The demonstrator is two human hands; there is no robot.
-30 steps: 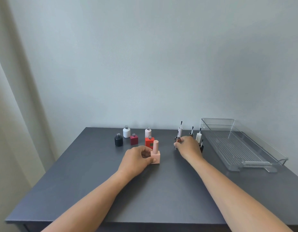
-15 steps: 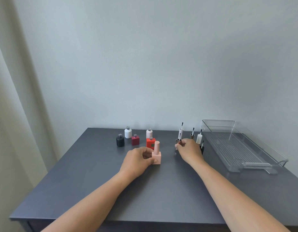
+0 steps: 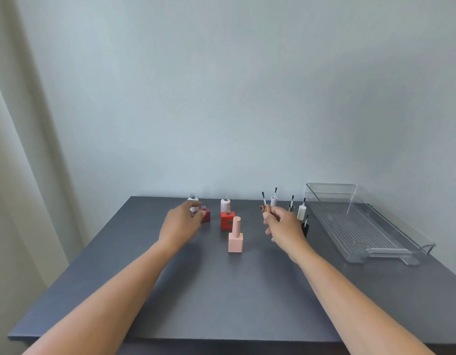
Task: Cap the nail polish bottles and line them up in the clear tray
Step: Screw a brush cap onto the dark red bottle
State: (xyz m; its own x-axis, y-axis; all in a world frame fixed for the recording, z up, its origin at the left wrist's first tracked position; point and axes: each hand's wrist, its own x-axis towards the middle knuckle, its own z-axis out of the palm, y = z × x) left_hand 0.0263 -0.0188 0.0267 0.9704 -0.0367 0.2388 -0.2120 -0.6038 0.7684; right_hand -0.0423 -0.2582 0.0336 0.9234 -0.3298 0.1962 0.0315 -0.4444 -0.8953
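A capped pink bottle [image 3: 235, 237] stands alone mid-table. Behind it are uncapped bottles: bright red [image 3: 227, 220], pale pink [image 3: 225, 204], dark red [image 3: 205, 215] and white [image 3: 193, 202]; a black one is hidden behind my left hand. My left hand [image 3: 180, 224] reaches at the dark red bottle with fingers curled beside it. My right hand [image 3: 283, 225] holds a rose-gold brush cap [image 3: 265, 206] upright, brush pointing up. Other brush caps stand right of it: white [image 3: 301, 211], pale [image 3: 274, 198], dark metallic [image 3: 291, 205] and black [image 3: 305, 226]. The clear tray [image 3: 390, 226] holds nothing.
The dark grey table [image 3: 221, 290] ends at a near edge close to me. A plain wall rises right behind the bottles. A pale curtain [image 3: 22, 175] hangs at the left. The tray lies along the table's right side.
My left hand let go of the capped pink bottle and moved left and back to the dark red bottle. My right hand picked up the rose-gold brush cap from among the caps.
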